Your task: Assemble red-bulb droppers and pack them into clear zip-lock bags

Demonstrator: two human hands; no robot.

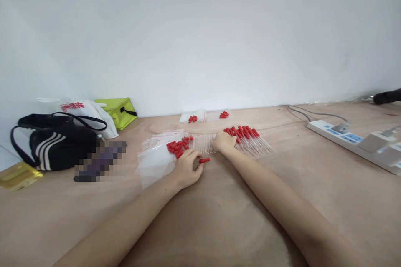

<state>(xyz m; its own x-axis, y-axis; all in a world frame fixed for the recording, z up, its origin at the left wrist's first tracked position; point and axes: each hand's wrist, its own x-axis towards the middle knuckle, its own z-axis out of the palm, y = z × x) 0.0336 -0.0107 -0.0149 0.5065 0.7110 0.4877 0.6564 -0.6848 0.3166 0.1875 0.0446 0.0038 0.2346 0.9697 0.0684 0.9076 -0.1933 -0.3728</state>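
Note:
My left hand (187,169) rests on the wooden table (219,217) with its fingers curled, the fingertips pinching a single red rubber cap (204,160). Just beyond it lies a heap of loose red caps (177,146) beside a row of clear glass tubes (203,142). My right hand (224,142) lies over the right end of those tubes, fingers bent down on them. To its right is a fan of assembled droppers (250,138) with red caps. A stack of clear zip bags (155,154) lies left of the caps.
Two small bags with red caps (206,116) lie near the white wall. A black striped bag (53,142), white plastic bag (83,112) and green pouch (117,110) sit at the left, with a yellow object (19,175). A white power strip (354,142) runs along the right.

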